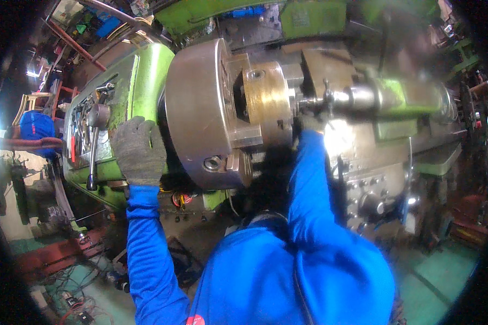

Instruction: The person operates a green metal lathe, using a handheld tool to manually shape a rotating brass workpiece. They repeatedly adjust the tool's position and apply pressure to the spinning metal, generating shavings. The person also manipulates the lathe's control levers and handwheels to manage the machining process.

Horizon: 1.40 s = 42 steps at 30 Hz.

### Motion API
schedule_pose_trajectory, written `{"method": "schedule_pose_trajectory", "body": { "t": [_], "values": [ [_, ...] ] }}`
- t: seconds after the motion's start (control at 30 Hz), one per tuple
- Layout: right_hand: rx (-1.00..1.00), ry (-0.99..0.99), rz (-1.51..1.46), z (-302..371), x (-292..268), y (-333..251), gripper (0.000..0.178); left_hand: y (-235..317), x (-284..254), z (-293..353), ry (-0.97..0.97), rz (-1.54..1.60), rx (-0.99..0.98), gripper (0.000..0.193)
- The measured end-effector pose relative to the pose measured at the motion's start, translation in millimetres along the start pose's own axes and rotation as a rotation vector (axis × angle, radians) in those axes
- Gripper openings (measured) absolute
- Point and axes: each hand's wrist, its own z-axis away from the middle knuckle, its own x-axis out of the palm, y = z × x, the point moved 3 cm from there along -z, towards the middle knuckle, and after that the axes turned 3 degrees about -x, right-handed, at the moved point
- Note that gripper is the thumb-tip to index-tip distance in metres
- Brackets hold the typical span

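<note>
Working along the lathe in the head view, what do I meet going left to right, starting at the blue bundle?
Blue bundle → black-tipped lever → gloved left hand → large steel chuck → brass-coloured cylinder → right hand, partly blurred → green tailstock.

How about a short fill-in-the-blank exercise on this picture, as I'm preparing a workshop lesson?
The left hand wears a glove coloured ____.
The sleeves are coloured ____.
In the picture, the large chuck has the brass-coloured cylinder on its ____ side.
The lever beside that hand ends in a knob coloured ____.

Missing words: grey; blue; right; black.
</note>
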Motion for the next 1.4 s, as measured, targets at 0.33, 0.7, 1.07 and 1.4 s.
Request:
{"method": "schedule_pose_trajectory", "body": {
  "t": [0.33,0.7,1.07,1.4],
  "values": [
    [-0.309,-0.394,1.114,65,-11,7,0.034,-1,-5,2,0.043,0.049,-0.009,0.013],
    [0.045,0.085,-0.039,139,-59,15,0.048,-15,-5,7,-0.113,0.026,-0.099,0.018],
    [0.003,-0.373,0.096,227,-76,-112,0.024,-25,-9,12,-0.080,0.209,-0.099,0.019],
    [-0.363,-0.022,0.436,247,-95,-180,0.031,-32,-2,17,-0.162,0.314,-0.133,0.020]
  ]
}}
